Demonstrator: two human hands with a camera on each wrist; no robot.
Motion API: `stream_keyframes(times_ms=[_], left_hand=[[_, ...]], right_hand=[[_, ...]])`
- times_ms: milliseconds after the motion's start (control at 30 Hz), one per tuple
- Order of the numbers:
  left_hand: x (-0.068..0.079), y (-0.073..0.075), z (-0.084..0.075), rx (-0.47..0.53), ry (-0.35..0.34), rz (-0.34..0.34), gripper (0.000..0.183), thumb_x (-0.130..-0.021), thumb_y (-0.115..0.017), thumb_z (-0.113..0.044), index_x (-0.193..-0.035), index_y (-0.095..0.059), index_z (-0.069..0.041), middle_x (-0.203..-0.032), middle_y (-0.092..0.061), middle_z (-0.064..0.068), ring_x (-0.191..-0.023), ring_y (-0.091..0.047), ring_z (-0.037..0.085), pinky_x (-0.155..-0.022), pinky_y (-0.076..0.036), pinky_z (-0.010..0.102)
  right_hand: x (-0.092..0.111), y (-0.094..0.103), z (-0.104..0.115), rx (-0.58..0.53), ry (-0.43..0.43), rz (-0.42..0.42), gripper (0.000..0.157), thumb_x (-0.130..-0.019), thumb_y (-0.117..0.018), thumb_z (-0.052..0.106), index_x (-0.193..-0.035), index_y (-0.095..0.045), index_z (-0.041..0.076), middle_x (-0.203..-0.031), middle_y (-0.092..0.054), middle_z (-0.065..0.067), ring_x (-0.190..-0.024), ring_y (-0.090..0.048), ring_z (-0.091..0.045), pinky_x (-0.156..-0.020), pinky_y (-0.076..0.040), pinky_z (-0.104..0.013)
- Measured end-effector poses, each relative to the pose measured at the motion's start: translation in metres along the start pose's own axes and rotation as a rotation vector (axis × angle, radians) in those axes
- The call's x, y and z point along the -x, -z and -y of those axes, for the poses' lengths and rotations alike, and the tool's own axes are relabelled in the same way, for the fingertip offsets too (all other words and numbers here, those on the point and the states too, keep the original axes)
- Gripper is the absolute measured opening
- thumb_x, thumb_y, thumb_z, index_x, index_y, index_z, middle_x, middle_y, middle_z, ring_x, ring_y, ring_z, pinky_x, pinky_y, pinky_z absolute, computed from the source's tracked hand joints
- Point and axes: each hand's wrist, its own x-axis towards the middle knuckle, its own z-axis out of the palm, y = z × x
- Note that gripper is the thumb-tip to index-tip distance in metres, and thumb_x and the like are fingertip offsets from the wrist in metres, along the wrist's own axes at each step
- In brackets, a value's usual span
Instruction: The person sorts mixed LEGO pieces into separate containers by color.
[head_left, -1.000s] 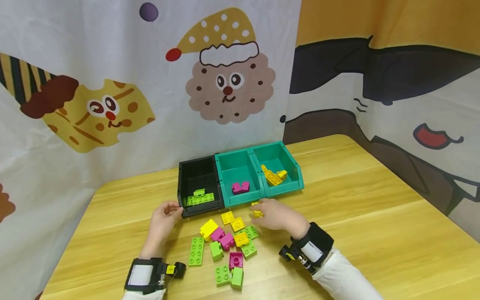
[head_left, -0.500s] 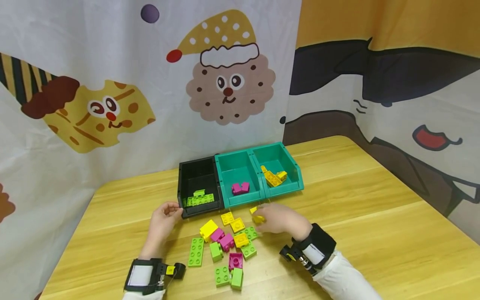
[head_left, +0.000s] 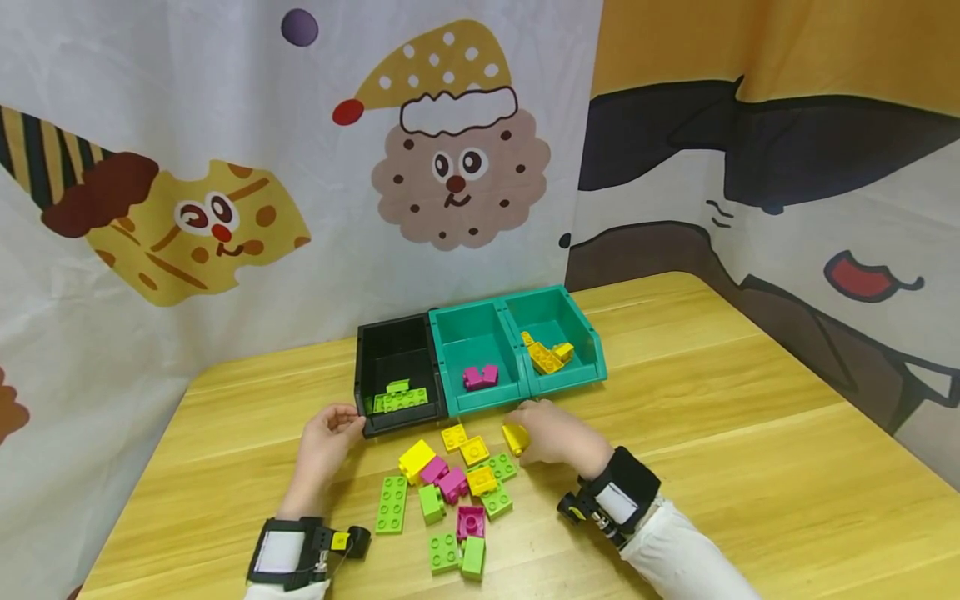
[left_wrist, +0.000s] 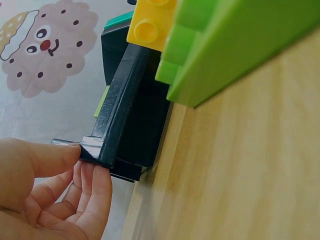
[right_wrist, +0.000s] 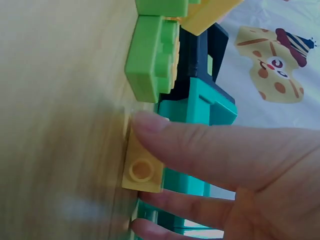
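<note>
Printed cloth (head_left: 315,75) hangs behind the wooden desk (head_left: 750,400), whose right edge lies well apart from the black bin (head_left: 405,422), beyond the two teal bins (head_left: 489,402). At the black bin's front left corner, the left hand (head_left: 327,442) pinches its lip; the left wrist view shows fingers beneath, hidden from the head view. Right of the black bin's front, the right hand (head_left: 558,433) holds a yellow brick (head_left: 514,438) between thumb and fingers. The right wrist view reveals its round stud, though the thumb covers part and a lower finger is cut off. Loose bricks (head_left: 453,483) lie before the black bin.
</note>
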Motion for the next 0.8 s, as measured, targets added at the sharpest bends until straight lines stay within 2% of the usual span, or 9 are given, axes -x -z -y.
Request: stream_keyframes(times_ms=[267,533,700,800], left_hand=[[-0.0005,0.0004,0.0003,0.015,0.007,0.004,0.019,-0.091,-0.059,-0.005,-0.107,-0.057,0.004,-0.1,-0.061,0.015,-0.08,-0.051,0.011,-0.065,-0.046,0.018],[0.0,0.0009,-0.0008,0.01,0.01,0.009,0.02,-0.091,-0.059,-0.005,-0.108,-0.057,0.004,-0.101,-0.061,0.016,-0.082,-0.052,0.012,-0.065,-0.046,0.018],[-0.0001,-0.0004,0.0018,0.02,-0.025,-0.019,0.016,-0.089,-0.06,-0.004,-0.103,-0.058,0.004,-0.095,-0.062,0.014,-0.079,-0.053,0.014,-0.063,-0.046,0.019],[-0.0001,-0.0003,0.0023,0.014,-0.024,-0.018,0.016,-0.089,-0.06,-0.005,-0.104,-0.058,0.003,-0.096,-0.062,0.015,-0.079,-0.053,0.014,-0.063,-0.046,0.019]], right_hand=[[-0.005,-0.0038,-0.0037,0.038,0.023,-0.05,0.047,-0.07,-0.083,0.012,-0.114,-0.066,0.006,-0.113,-0.061,-0.012,-0.104,-0.054,-0.028,-0.095,-0.045,-0.042],[-0.0069,-0.0045,-0.0039,0.032,0.004,-0.052,0.045,-0.07,-0.082,0.011,-0.112,-0.067,0.003,-0.108,-0.062,-0.012,-0.099,-0.057,-0.026,-0.094,-0.047,-0.041],[-0.0078,-0.004,-0.0033,0.002,-0.011,-0.048,0.043,-0.072,-0.081,0.01,-0.111,-0.067,0.002,-0.105,-0.064,-0.011,-0.094,-0.057,-0.024,-0.092,-0.048,-0.04],[-0.0068,-0.0039,-0.0037,-0.011,0.008,-0.042,0.044,-0.07,-0.082,0.008,-0.111,-0.067,0.002,-0.105,-0.064,-0.01,-0.095,-0.056,-0.024,-0.093,-0.047,-0.04]])
